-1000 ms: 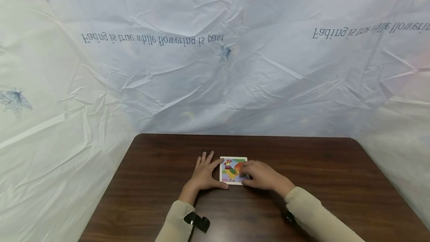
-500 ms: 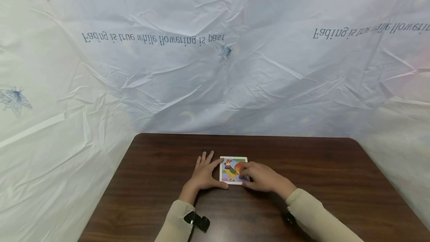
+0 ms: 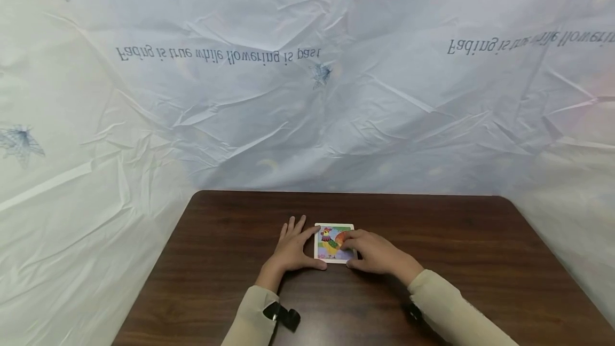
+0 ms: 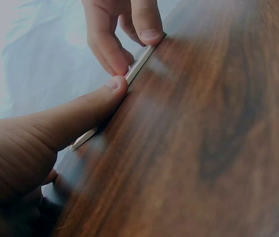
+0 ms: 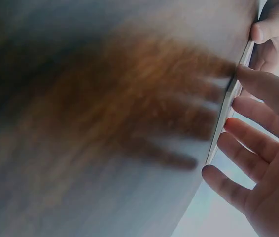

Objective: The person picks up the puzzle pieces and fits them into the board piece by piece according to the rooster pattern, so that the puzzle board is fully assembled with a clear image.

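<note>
A small square board with a white border and a colourful rooster picture (image 3: 330,244) lies flat on the dark wooden table. In the head view my left hand (image 3: 290,252) is at its left side, index fingertip at the far left corner and thumb at the near edge, other fingers spread. My right hand (image 3: 377,252) covers part of its right side, fingertips on the picture and thumb by the near right corner. The left wrist view shows the board's thin pale edge (image 4: 138,65) touched by the left thumb (image 4: 111,91). In the right wrist view, right fingertips meet the board's edge (image 5: 220,121).
The brown wooden table (image 3: 230,218) has rounded far corners. A wrinkled pale sheet (image 3: 269,105) with printed lettering hangs behind and at both sides. A black strap with a small device (image 3: 287,318) sits on the left wrist.
The right fingertips have shifted slightly left on the picture, and a dark patch seen beside them one second ago no longer shows. The left hand and the board stay in place.
</note>
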Demonstrator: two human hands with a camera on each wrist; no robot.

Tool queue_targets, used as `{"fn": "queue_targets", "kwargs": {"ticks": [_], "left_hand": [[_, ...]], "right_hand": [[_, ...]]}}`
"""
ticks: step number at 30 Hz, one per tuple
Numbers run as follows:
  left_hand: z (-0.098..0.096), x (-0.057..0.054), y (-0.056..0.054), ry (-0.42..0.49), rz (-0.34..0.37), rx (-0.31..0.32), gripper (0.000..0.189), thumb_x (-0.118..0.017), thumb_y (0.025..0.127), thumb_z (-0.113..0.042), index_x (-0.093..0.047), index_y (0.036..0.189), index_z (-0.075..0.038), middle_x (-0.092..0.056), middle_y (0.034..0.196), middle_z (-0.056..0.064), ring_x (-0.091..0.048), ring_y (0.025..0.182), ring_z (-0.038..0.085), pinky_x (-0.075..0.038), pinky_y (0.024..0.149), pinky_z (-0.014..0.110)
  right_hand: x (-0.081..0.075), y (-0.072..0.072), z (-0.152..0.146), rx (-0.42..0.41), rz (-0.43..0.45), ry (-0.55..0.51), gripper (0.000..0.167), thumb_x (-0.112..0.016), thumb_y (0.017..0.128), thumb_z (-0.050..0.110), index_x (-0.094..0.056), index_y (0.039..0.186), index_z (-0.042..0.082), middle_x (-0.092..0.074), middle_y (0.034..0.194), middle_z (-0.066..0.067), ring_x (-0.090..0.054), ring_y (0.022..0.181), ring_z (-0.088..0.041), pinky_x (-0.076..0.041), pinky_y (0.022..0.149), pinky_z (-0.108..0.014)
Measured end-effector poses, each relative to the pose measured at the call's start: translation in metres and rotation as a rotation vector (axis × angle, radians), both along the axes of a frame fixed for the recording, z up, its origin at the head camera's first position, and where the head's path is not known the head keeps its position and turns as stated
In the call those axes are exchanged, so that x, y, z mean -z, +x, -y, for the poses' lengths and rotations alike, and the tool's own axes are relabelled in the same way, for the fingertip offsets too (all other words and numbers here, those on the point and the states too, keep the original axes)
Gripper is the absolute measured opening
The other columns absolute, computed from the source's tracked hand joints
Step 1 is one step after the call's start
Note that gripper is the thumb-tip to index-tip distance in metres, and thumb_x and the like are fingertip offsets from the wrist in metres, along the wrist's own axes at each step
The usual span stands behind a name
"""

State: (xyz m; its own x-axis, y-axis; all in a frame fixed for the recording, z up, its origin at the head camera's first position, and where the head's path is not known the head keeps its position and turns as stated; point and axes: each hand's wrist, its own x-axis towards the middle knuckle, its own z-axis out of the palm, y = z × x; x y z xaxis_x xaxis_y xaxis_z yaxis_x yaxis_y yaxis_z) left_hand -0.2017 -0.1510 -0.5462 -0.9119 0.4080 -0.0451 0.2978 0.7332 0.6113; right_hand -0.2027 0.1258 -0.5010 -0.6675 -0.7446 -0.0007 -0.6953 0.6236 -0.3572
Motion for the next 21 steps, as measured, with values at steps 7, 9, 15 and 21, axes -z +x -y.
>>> {"fn": "queue_targets", "kwargs": {"ticks": [7, 9, 15, 21], "left_hand": [[0.001, 0.003, 0.001, 0.020, -0.013, 0.020, 0.104, -0.091, 0.076, -0.060, -0.046, 0.162, -0.023, -0.015, 0.174, 0.022, 0.002, 0.159, 0.050, -0.001, 0.127, 0.067], [0.003, 0.003, 0.001, 0.030, -0.014, 0.020, 0.103, -0.090, 0.077, -0.061, -0.045, 0.163, -0.025, -0.015, 0.174, 0.022, 0.002, 0.159, 0.050, -0.001, 0.127, 0.067], [0.009, 0.005, 0.006, 0.106, 0.031, 0.020, 0.105, -0.086, 0.080, -0.063, -0.039, 0.166, -0.024, -0.018, 0.174, 0.021, -0.002, 0.160, 0.049, -0.004, 0.126, 0.068], [0.027, -0.007, 0.012, 0.026, 0.001, -0.023, 0.115, -0.083, 0.078, -0.071, -0.032, 0.168, -0.022, -0.018, 0.174, 0.021, -0.017, 0.157, 0.051, -0.019, 0.121, 0.075]], "right_hand": [[0.000, 0.001, 0.001, 0.022, 0.020, 0.006, 0.029, -0.082, 0.095, 0.025, -0.077, 0.121, 0.012, -0.065, 0.137, -0.007, -0.063, 0.120, -0.026, -0.057, 0.094, -0.047], [0.001, 0.001, 0.001, 0.022, 0.014, -0.011, 0.029, -0.081, 0.096, 0.027, -0.077, 0.121, 0.013, -0.066, 0.136, -0.007, -0.064, 0.119, -0.025, -0.057, 0.095, -0.049], [0.002, 0.003, -0.012, 0.108, -0.097, -0.045, 0.046, -0.080, 0.095, 0.041, -0.073, 0.130, 0.013, -0.064, 0.140, -0.012, -0.061, 0.127, -0.033, -0.046, 0.104, -0.066], [-0.003, -0.006, -0.047, 0.274, -0.214, -0.022, 0.089, -0.077, 0.090, 0.061, -0.050, 0.158, 0.009, -0.042, 0.162, -0.022, -0.036, 0.149, -0.050, -0.027, 0.112, -0.081]]}}
